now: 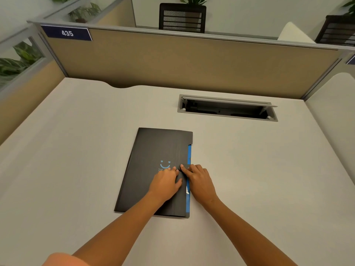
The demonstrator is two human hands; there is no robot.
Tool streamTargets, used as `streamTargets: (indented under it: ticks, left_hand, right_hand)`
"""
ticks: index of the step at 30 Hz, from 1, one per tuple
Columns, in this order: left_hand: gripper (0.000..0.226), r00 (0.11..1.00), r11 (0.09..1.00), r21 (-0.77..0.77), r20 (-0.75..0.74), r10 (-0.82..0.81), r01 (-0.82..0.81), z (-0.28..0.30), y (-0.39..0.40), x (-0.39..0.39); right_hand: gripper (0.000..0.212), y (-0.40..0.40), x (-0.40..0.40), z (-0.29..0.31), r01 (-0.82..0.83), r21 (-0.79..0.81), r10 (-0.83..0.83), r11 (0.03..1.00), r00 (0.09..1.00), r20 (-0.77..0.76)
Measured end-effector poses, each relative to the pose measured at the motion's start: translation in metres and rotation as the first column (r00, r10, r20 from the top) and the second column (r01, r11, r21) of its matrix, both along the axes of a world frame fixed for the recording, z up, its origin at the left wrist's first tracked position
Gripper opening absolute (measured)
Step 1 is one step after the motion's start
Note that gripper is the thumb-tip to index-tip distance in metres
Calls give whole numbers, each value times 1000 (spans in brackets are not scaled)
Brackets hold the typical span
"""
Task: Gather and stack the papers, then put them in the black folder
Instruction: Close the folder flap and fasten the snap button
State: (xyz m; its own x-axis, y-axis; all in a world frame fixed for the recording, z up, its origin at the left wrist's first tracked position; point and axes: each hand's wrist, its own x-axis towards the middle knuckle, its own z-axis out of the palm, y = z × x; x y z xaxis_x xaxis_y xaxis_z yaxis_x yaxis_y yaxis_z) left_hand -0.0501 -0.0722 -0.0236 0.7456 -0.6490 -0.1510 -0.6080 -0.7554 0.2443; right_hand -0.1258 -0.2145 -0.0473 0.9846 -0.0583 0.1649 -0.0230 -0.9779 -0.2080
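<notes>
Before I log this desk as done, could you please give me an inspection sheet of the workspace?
Surface: pale grey desk top, flat, with an open cable hatch.
Job's things: black card folder with a blue smiley print lies closed; a blue edge shows along its right side; no loose papers seen.
Clutter: nothing seen.
Hands: left hand flat on the cover; right hand at the folder's right edge.
Cables: nothing seen.
Surroundings: tan partition panel, sign reading 435, mesh chairs, plants.
</notes>
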Motion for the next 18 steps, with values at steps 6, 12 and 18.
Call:
streamTargets:
  ticks: [6,12,18]
  left_hand:
    - [47,999,998,-53,-5,42,-42,2,0,4]
    - [42,998,998,-22,-30,55,-56,5,-3,12]
    - [42,996,998,-30,-67,55,-57,5,-5,15]
  right_hand:
    - [37,-3,5,6,77,187,-69,979,997,-47]
    - [30,-12,27,22,258,487,-198,834,965,-172]
    - [28,-12,44,21,394,582,-262,711,917,-300]
